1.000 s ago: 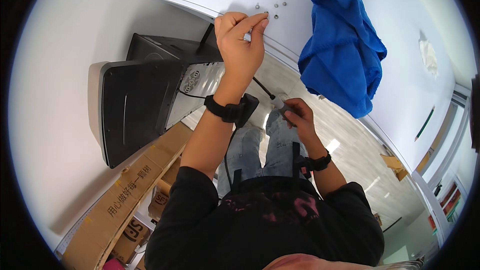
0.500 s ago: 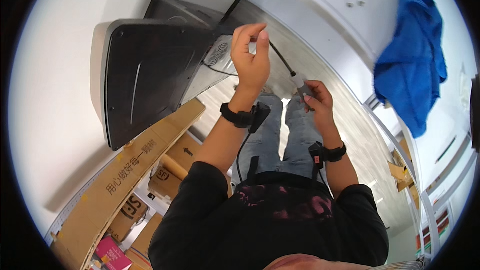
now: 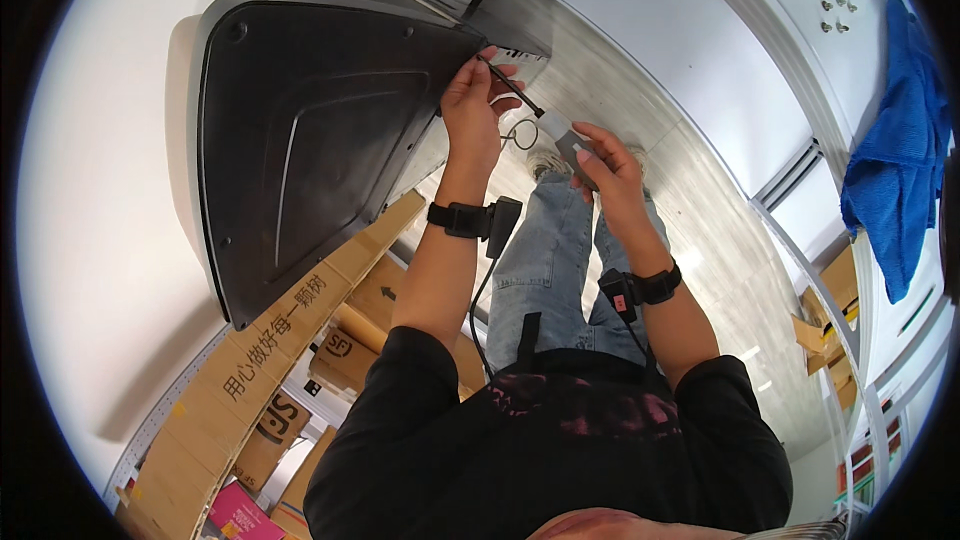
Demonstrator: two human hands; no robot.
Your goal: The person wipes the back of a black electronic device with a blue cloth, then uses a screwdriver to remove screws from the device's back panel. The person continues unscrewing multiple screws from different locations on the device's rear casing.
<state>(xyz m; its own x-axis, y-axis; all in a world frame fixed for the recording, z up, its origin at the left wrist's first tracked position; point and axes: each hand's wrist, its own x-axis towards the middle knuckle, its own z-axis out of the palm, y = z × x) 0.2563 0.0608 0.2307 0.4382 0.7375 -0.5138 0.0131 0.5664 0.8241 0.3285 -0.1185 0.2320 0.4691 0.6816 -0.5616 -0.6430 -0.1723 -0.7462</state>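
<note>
- Gripping the screwdriver (image 3: 572,148) by its grey handle, the right hand (image 3: 612,172) is just right of the frame's centre, fingers wrapped over the handle and thumb along it.
- From the handle, the screwdriver's thin dark shaft slants toward the upper left, its tip reaching the left hand at the upper middle of the frame.
- The left hand (image 3: 470,112) is curled, thumb and forefinger drawn together around the shaft's tip and the other fingers spread below; whether they pinch the tip itself or some small piece on it, I cannot tell.
- Those fingertips are at the right-hand corner of a big black panel (image 3: 345,145), which stands in the upper left of the frame; contact there is unclear.
- A thin cable (image 3: 523,123) makes a loop below the shaft, near the left hand.
- Both wrists wear black straps.
- At the upper right, several small screws (image 3: 827,5) lie on the white table (image 3: 855,65), well apart from both hands.
- A blue cloth (image 3: 893,165) is draped at the right edge of the frame, below the screws.
- Cardboard boxes (image 3: 348,358) and a pink box (image 3: 243,512) fill the lower left.
</note>
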